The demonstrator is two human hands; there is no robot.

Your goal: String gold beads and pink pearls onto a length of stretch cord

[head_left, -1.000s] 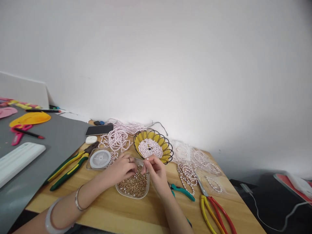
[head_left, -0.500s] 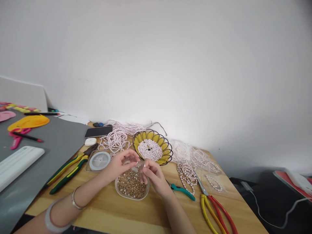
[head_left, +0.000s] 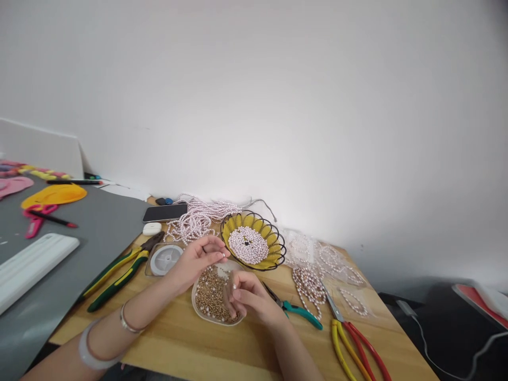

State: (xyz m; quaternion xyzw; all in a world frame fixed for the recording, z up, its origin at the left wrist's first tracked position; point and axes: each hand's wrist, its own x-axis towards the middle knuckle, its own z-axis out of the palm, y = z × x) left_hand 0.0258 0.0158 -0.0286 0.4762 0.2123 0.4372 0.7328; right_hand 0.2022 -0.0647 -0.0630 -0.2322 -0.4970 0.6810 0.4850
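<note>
Bead dish [head_left: 195, 302] beneath right hand [head_left: 248, 299], seemingly.

A shallow clear dish [head_left: 194, 302] with rounded corners sat flat on the wooden surface [head_left: 186, 344], filled nearly to its rim with small gold-brown beads [head_left: 211, 293] – a few pale, pearl-like ones were scattered among them, mostly along the left and far edges. The left hand [head_left: 198, 259] hovered above the dish's far left corner, thumb and forefinger pinched together over the beads; whatever they gripped was too small to make out. The right hand [head_left: 249, 299] lay over the dish's right side, fingers curled inward with the tips close together – hiding that part of the rim and the beads beneath.
</note>
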